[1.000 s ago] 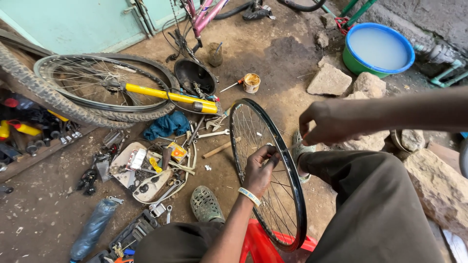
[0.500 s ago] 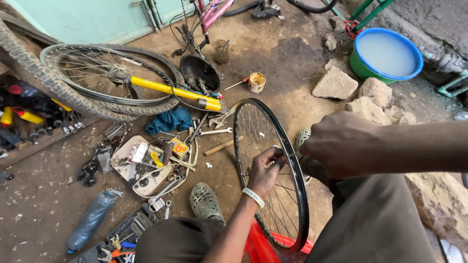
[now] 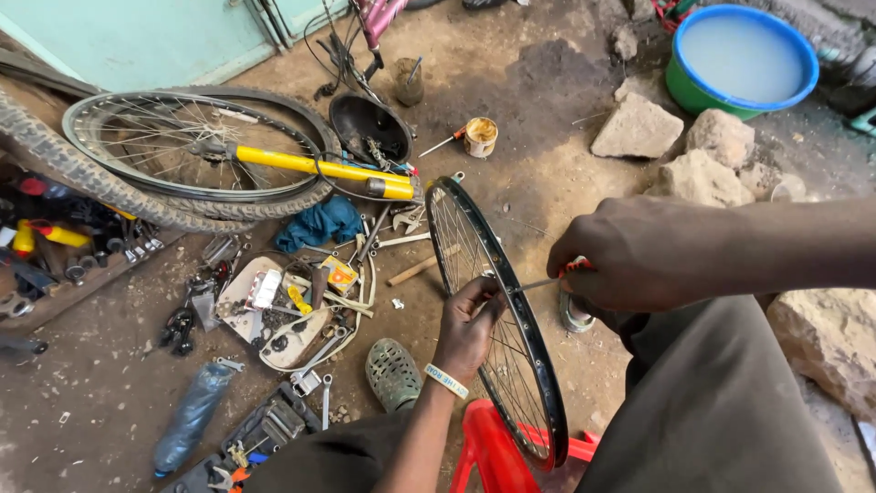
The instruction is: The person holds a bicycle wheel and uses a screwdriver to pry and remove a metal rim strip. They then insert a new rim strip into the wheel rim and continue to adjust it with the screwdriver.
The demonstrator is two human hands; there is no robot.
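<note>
A black bicycle wheel rim (image 3: 534,361) with thin spokes stands upright between my knees. My left hand (image 3: 467,324) reaches through the spokes and pinches one near the rim; it wears a pale wristband. My right hand (image 3: 639,256) is closed on a screwdriver (image 3: 545,282) with a red handle, whose metal shaft points left toward the fingers of my left hand at the rim. I sit on a red plastic stool (image 3: 497,452).
A second wheel with a tyre (image 3: 196,151) and a yellow pump (image 3: 319,169) lie at the left. Loose tools and parts (image 3: 292,306) litter the dirt floor, with a blue cloth (image 3: 315,224), a small tin (image 3: 480,135), stones (image 3: 639,128) and a water-filled blue basin (image 3: 741,57).
My right hand has come down from above the rim and now holds the screwdriver tip at the rim beside my left hand. The view has moved closer to the wheel.
</note>
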